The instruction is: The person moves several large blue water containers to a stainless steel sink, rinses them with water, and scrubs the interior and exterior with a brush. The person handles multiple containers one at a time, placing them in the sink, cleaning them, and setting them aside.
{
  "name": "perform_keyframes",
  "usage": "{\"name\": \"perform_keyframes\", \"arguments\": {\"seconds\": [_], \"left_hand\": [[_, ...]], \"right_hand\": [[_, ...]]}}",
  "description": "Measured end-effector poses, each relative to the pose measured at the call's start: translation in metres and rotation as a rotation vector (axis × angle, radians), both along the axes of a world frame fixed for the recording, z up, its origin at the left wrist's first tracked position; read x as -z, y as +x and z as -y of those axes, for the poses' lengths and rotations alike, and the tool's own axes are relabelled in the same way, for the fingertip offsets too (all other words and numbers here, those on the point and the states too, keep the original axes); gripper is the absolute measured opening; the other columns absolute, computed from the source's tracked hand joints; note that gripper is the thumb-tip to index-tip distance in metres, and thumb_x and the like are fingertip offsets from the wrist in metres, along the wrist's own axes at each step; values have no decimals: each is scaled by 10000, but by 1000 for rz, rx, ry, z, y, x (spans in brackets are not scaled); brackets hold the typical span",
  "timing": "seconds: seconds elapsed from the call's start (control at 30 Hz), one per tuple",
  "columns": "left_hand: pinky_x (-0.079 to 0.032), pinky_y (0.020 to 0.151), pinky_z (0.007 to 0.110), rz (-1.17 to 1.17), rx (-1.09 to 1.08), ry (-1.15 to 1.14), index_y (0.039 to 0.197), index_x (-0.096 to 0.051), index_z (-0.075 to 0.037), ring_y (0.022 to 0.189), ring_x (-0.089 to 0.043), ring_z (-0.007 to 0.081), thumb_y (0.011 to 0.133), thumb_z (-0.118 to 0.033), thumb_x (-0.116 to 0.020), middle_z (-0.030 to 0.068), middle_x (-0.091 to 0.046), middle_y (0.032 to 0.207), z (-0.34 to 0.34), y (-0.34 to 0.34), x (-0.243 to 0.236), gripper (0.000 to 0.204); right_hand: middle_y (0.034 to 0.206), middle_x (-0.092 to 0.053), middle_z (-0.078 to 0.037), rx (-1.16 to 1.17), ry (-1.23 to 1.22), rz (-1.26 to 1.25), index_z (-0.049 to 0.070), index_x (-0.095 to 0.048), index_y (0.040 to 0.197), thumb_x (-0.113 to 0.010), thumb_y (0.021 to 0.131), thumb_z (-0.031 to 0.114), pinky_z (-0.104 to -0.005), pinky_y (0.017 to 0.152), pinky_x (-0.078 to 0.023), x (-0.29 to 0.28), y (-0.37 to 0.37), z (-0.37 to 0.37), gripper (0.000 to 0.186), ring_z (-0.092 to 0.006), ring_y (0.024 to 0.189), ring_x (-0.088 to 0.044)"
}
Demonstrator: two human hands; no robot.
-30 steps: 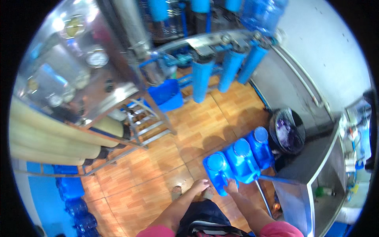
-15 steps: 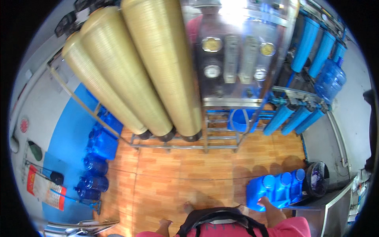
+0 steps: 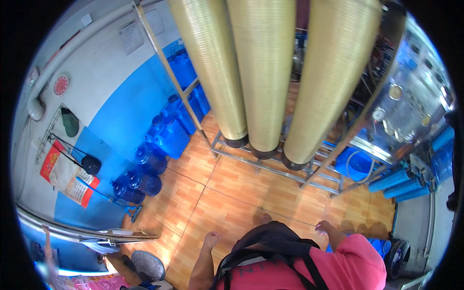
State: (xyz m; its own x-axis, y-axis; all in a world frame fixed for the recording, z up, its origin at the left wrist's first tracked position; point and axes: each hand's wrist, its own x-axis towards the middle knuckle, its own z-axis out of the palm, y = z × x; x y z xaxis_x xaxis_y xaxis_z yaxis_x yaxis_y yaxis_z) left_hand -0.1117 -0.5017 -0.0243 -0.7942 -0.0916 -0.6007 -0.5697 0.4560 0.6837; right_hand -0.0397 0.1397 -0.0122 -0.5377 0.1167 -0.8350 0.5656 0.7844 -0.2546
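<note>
My left hand [image 3: 211, 238] hangs low over the tiled floor with fingers loosely bent and apart, holding nothing. My right hand [image 3: 323, 227] is at the right side of my body, open, with nothing visible in it. Blue jugs [image 3: 379, 246] stand behind and right of that hand, partly hidden by my pink sleeve; I see no contact with them. A dark bag or bundle with straps [image 3: 270, 237] is against my body between my arms.
Three tall tanks [image 3: 261, 77] stand in a metal frame [image 3: 256, 159], beside a gauge panel [image 3: 401, 96], blue bucket [image 3: 353, 162] and blue filters [image 3: 401, 181]. Several blue jugs [image 3: 174, 135] line the left wall. A black bin [image 3: 398, 256] stands at right.
My view has swung left toward the tanks and left wall. My right hand has let go of the blue jug it gripped earlier and moved away from it.
</note>
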Motion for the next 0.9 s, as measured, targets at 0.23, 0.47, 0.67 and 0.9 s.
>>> {"name": "perform_keyframes", "arguments": {"seconds": [0.23, 0.47, 0.67, 0.9], "left_hand": [[-481, 848, 298, 220, 28, -304, 1091, -626, 8, 993, -611, 226, 712, -330, -723, 154, -644, 1091, 93, -53, -20, 517], [-492, 793, 333, 508, 25, -458, 1042, -651, -56, 946, -631, 239, 729, -378, -684, 134, -662, 1026, 133, -11, 2, 450], [-502, 747, 362, 522, -245, -266, 999, -673, -112, 905, -649, 250, 744, -420, -651, 117, -678, 971, 124, -36, 27, 400], [-513, 692, 396, 425, -264, -257, 949, -697, -177, 858, -669, 263, 761, -468, -612, 96, -696, 906, 212, -127, 85, 357]], "right_hand": [[816, -711, -49, -79, -12, 76, 151, -725, 906, -682, 724, 337, -320, 695, -539, 66, -188, 31, 264, -209, 656, -689], [719, -659, -97, -399, 29, -455, 129, -678, 779, -692, 686, 298, -390, 605, -492, 113, -416, 129, 193, -282, 643, -621], [801, -674, -103, -761, -286, -533, 104, -687, 794, -586, 732, 287, -424, 679, -507, 17, -530, 307, 218, -264, 748, -645], [944, -702, -63, -969, -343, -344, 109, -701, 965, -655, 718, 329, -378, 732, -523, -6, -636, 492, 334, -234, 805, -664]]}}
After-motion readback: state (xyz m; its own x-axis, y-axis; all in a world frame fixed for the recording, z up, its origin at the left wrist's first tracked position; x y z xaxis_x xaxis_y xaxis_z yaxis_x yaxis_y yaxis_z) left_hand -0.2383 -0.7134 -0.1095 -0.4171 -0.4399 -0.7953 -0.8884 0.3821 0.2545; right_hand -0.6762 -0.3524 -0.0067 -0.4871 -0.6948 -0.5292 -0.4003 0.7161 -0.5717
